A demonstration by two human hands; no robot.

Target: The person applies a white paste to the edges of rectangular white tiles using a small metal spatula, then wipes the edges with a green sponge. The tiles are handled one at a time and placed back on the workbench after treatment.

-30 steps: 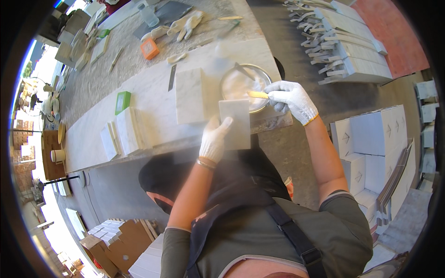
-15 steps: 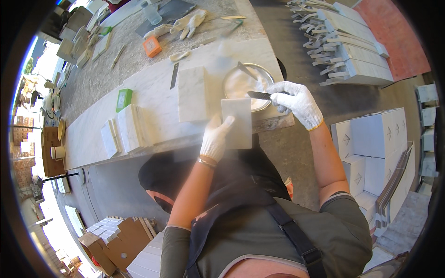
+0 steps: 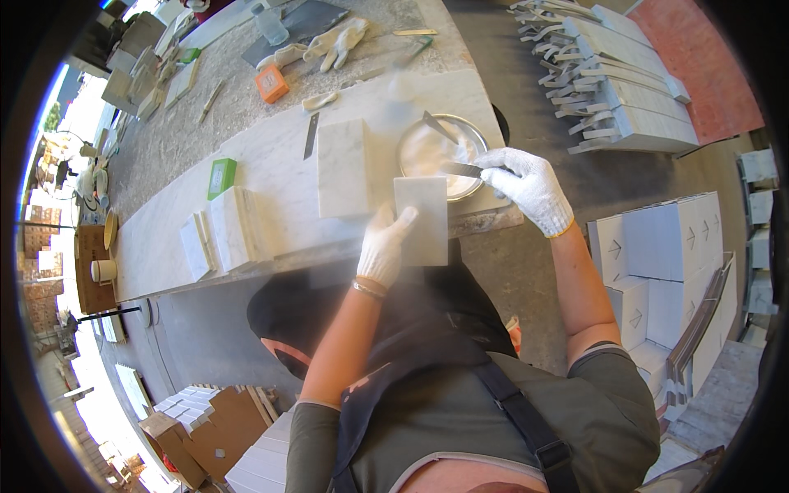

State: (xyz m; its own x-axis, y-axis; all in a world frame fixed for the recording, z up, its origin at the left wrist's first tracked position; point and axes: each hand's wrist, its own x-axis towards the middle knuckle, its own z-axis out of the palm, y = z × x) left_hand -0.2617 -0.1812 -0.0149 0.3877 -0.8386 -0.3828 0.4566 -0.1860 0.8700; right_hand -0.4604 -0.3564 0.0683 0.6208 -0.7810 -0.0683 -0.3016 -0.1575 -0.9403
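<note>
My left hand [image 3: 385, 245], in a white knit glove, grips a pale stone tile [image 3: 426, 226] by its left side at the table's front edge. The thumb lies on the tile's face; the other fingers are partly hidden. To the right, my gloved right hand [image 3: 526, 185] pinches a putty knife [image 3: 462, 169], its dark blade pointing left over the rim of a round pan [image 3: 403, 156]. White paste [image 3: 427, 152] fills the pan, and a second blade [image 3: 440, 126] leans in it. Left of the pan, larger marble tiles [image 3: 342, 168] lie on the marble slab.
Stacked marble tiles [image 3: 234, 230] and a green block [image 3: 221, 178] are to the left. A dark metal strip [image 3: 311, 135], an orange block [image 3: 271, 84] and spare gloves [image 3: 337, 45] lie farther back. White boxes [image 3: 666, 255] stand at right, strapped bundles [image 3: 625, 82] beyond.
The right hand and putty knife have shifted very slightly, the blade now tilting a little more over the pan. The left hand keeps the tile nearly where it was.
</note>
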